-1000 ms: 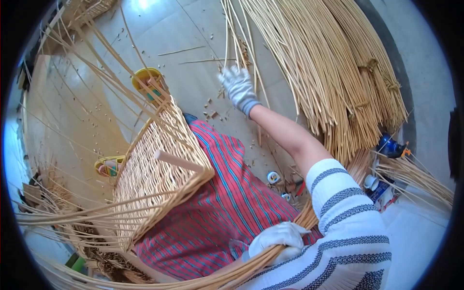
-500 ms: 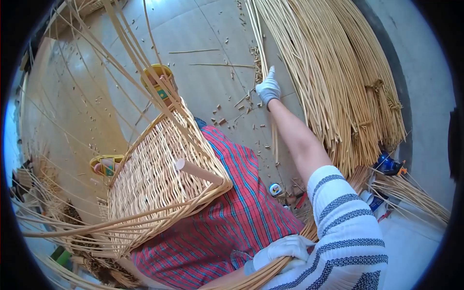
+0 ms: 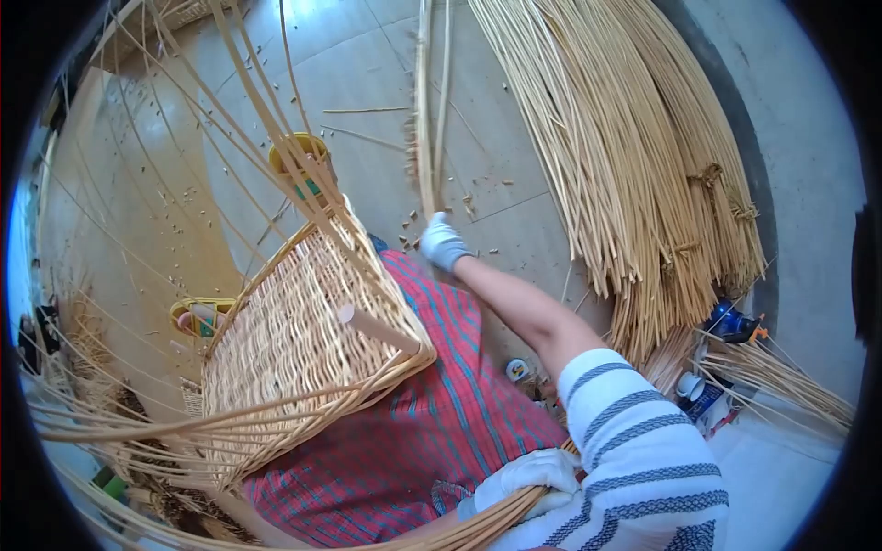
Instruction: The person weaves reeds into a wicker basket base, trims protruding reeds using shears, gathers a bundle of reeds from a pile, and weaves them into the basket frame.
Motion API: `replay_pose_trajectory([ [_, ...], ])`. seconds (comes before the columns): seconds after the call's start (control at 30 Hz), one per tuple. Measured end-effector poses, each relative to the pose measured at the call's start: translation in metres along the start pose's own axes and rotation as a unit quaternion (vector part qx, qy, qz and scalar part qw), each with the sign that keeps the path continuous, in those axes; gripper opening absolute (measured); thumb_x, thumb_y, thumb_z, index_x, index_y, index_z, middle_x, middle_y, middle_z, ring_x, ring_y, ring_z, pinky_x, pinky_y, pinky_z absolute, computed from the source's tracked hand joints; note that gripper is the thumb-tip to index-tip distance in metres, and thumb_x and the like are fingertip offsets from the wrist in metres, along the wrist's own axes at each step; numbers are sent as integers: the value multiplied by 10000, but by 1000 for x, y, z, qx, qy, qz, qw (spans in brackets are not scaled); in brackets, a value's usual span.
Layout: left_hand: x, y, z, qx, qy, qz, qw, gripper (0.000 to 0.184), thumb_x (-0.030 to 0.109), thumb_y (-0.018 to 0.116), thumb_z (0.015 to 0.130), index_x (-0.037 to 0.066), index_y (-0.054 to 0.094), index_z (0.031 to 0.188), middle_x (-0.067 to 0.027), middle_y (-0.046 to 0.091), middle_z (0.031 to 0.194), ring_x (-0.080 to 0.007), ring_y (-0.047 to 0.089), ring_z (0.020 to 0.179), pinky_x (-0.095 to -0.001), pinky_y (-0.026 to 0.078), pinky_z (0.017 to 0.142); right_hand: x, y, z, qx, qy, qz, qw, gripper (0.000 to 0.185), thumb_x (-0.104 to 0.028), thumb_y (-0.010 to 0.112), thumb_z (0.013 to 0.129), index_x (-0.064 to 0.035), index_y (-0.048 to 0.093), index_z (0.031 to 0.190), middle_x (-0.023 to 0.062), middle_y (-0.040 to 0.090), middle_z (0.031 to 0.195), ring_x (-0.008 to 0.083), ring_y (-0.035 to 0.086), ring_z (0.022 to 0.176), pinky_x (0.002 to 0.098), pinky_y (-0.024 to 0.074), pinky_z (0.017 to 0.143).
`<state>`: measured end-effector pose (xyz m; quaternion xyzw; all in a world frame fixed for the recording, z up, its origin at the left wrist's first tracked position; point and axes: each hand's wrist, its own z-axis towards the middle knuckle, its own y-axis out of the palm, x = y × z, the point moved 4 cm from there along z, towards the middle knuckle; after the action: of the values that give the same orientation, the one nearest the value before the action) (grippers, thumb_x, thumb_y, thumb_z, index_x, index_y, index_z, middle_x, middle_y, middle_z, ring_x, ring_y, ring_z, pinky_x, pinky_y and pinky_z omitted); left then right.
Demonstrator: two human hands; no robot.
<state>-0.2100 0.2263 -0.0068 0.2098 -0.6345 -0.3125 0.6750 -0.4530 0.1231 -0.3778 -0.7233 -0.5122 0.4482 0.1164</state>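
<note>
My right hand, in a pale glove, is closed round the near end of a few long rods that point away over the floor. Close to my body, my left hand, also gloved, grips a thick bundle of willow rods that curves off to the left. A woven basket piece rests tilted on my lap over a red striped cloth. A smooth wooden peg sticks out of its near corner, and long loose rods fan out from its edges.
Large bundles of rods lie on the floor at the right. Near their lower end are a blue object, a white cup and a round tape measure. Small offcuts litter the floor around my yellow sandals.
My right hand has closed on the rods and drawn them left and nearer to me, away from the large bundles. My left hand keeps its grip on its bundle.
</note>
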Motion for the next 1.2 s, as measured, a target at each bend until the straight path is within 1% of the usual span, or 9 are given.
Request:
replay_pose_trajectory([
  [0.27,2,0,0,1,9,11,1000,63,45,721,882,30,675,923,-83,658,838,-258,658,799,-555,534,955,93,-102,-44,106,20,-69,992,385,-269,422,971,13,549,1201,286,695,892,463,694,857,573,527,765],
  [0.4,0,2,-2,6,3,8,1000,65,50,723,884,34,676,926,-81,656,841,-256,657,799,-553,534,957,222,-196,-50,207,100,-160,960,704,-208,610,938,-199,313,1576,234,472,1471,360,553,1269,466,473,1031],
  [0.63,8,1,6,-17,-26,-27,999,103,119,744,894,44,697,947,-65,655,848,-257,649,842,-556,481,1029,82,-112,-43,183,-284,-102,936,691,-139,667,838,-189,467,1498,169,450,1511,380,423,1391,475,339,1167],
  [0.77,7,1,-3,-22,-58,-56,997,127,145,757,886,26,715,904,-82,662,847,-262,656,840,-544,481,1019,17,-28,-53,303,-234,-221,897,544,-348,646,845,-141,603,1345,189,552,1415,407,504,1311,493,388,1115],
  [0.8,9,2,-2,-12,-47,-42,998,139,137,753,887,4,715,904,-99,668,854,-274,659,832,-548,493,991,-3,-1,-69,25,-272,-181,945,473,-374,641,853,-111,661,1247,194,611,1321,412,538,1254,511,397,1083],
  [0.9,15,12,-1,-2,5,-29,1000,157,108,728,899,-48,725,885,-112,684,727,-249,675,719,-534,537,940,6,-5,-143,-42,-131,152,979,431,-340,640,845,-107,688,1205,193,648,1225,394,567,1199,528,428,1028],
  [1.03,25,39,-14,-13,19,-59,998,154,96,756,856,-43,715,904,-116,663,752,-271,664,782,-564,505,960,104,-56,-229,-3,-200,39,979,434,-324,637,860,-106,674,1234,185,628,1259,374,549,1232,534,439,1016],
  [1.1,20,53,-5,-61,0,-70,996,170,80,778,828,-52,722,919,-113,659,752,-274,664,769,-569,498,970,180,-50,-259,284,50,-114,951,418,-304,651,855,-109,665,1223,159,598,1318,357,524,1267,553,449,998],
  [1.2,9,78,-3,-93,-37,-88,991,177,74,783,822,-61,720,917,-115,652,757,-274,664,778,-575,490,980,173,15,-283,-191,-123,-95,969,375,-202,613,859,-110,662,1219,137,572,1352,274,472,1347,547,412,1063],
])
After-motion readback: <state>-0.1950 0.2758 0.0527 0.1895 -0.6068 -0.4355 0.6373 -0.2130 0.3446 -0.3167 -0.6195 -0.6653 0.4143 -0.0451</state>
